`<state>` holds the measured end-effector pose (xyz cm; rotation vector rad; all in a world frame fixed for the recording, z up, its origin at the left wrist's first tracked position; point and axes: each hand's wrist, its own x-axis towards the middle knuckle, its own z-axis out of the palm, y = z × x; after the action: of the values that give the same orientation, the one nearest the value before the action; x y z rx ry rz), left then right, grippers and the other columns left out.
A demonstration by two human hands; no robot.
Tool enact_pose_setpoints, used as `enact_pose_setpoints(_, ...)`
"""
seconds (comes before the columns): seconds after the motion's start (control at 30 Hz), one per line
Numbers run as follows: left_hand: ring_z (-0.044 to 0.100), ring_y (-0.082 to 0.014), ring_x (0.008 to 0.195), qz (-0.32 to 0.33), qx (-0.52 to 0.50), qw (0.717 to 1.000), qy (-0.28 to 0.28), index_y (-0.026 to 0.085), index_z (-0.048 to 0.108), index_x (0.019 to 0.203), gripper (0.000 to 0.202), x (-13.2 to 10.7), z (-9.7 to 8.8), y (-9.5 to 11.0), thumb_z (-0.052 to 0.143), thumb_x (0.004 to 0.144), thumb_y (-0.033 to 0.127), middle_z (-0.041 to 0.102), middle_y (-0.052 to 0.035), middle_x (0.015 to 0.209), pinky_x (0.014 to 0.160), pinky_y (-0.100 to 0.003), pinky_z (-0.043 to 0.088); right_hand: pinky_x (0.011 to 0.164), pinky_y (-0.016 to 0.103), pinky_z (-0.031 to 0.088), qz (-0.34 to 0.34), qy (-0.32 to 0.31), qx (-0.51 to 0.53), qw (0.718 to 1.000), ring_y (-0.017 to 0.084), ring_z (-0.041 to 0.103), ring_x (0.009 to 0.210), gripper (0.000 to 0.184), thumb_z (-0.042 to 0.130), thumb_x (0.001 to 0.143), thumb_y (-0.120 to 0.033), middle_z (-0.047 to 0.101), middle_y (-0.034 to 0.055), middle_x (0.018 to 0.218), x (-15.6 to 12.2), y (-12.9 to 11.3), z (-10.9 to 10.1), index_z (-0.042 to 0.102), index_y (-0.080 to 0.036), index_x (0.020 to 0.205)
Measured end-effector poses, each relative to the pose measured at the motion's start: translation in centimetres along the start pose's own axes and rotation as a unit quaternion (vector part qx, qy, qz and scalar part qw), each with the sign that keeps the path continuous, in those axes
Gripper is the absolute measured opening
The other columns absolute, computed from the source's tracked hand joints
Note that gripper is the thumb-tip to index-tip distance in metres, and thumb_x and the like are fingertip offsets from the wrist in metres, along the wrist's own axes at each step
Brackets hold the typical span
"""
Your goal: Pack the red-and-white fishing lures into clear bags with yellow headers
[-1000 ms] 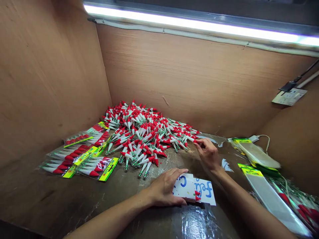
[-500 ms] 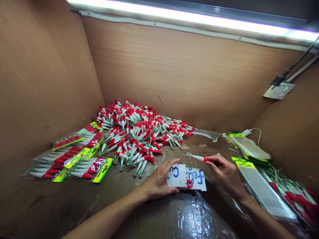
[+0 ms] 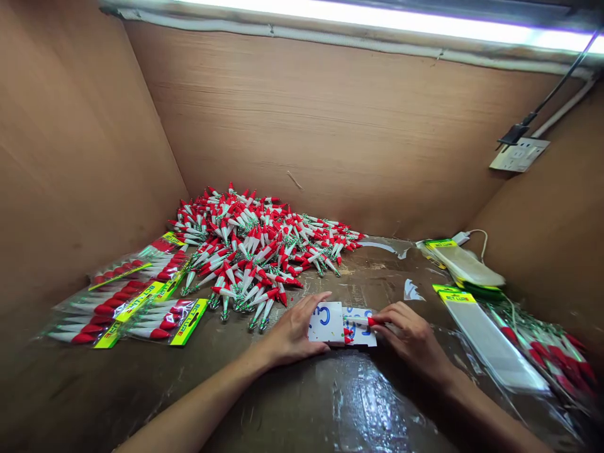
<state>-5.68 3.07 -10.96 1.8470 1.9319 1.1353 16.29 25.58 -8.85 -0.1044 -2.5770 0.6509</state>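
Observation:
My left hand (image 3: 285,333) is closed around the left end of a small white card sleeve (image 3: 326,332) with blue lettering, thumb and fingers on its opposite edges. A lettered white card flap (image 3: 364,340) extends from the sleeve's right end, and red lure tips (image 3: 348,335) show at the opening. My right hand (image 3: 415,340) pinches a red-and-white squid lure (image 3: 360,320) by its red end. The lure lies level over the flap with its hooked end toward the sleeve; that end is hidden from view.
A big heap of loose red-and-white lures (image 3: 255,245) stands at the back. Filled lure packets (image 3: 155,324) with yellow-green headers lie on the left. To the right are flat clear bags (image 3: 495,343) and more lures (image 3: 552,352). A wooden wall (image 3: 306,119) closes the back.
My right hand has moved left and brought the lure from beside the sleeve to its opening, over the flap. My left hand keeps its hold on the sleeve. The camera view has shifted slightly.

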Motion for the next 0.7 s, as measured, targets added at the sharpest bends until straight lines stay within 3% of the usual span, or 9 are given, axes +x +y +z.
enact_pose_setpoints(0.17, 0.043, -0.0328, 0.137, -0.005, 0.012, 1.000, -0.026, 0.029, 0.025, 0.154, 0.102, -0.2, 0.3, -0.4, 0.083, 0.070, 0.041, 0.042, -0.0108, 0.152, 0.114, -0.051, 0.034, 0.076, 0.036, 0.050, 0.017, -0.047, -0.010, 0.999, 0.023, 0.062, 0.088, 0.014, 0.060, 0.097, -0.033, 0.070, 0.0056, 0.094, 1.5, -1.0, 2.1, 0.072, -0.026, 0.100)
enact_pose_setpoints(0.33, 0.043, -0.0332, 0.136, -0.013, 0.002, 0.999, -0.039, 0.030, 0.023, 0.154, 0.104, -0.3, 0.3, -0.3, 0.083, 0.071, 0.041, 0.040, -0.0111, 0.154, 0.113, -0.052, 0.035, 0.075, 0.032, 0.048, -0.023, -0.108, 0.023, 0.994, 0.021, 0.060, 0.085, 0.016, 0.057, 0.098, -0.027, 0.069, 0.0045, 0.088, 3.0, -1.5, 4.6, 0.074, -0.025, 0.098)
enact_pose_setpoints(0.5, 0.047, -0.0326, 0.132, -0.020, 0.004, 0.999, -0.038, 0.030, 0.024, 0.154, 0.107, -0.2, 0.0, 0.3, 0.085, 0.067, 0.041, 0.044, -0.0112, 0.149, 0.111, -0.049, 0.038, 0.078, 0.031, 0.048, -0.066, -0.175, 0.051, 0.981, 0.020, 0.061, 0.088, 0.018, 0.056, 0.098, -0.027, 0.071, 0.0043, 0.091, 4.5, -0.5, 3.2, 0.074, -0.027, 0.100)
enact_pose_setpoints(0.6, 0.047, -0.0325, 0.130, -0.022, 0.003, 0.999, -0.038, 0.031, 0.025, 0.154, 0.104, -0.2, 0.0, 0.6, 0.084, 0.069, 0.040, 0.046, -0.0108, 0.145, 0.109, -0.049, 0.039, 0.077, 0.032, 0.048, -0.068, -0.142, 0.015, 0.987, 0.020, 0.061, 0.087, 0.018, 0.055, 0.099, -0.029, 0.070, 0.0039, 0.092, 7.6, -0.1, 2.0, 0.073, -0.026, 0.101)
enact_pose_setpoints(0.7, 0.048, -0.0332, 0.128, -0.030, 0.008, 0.999, -0.039, 0.032, 0.027, 0.152, 0.103, -0.4, 0.2, 0.7, 0.085, 0.067, 0.041, 0.048, -0.0108, 0.142, 0.108, -0.049, 0.039, 0.080, 0.034, 0.046, -0.106, -0.067, -0.093, 0.988, 0.022, 0.058, 0.091, 0.018, 0.053, 0.099, -0.027, 0.070, 0.0055, 0.095, 12.4, -0.9, 2.8, 0.071, -0.024, 0.101)
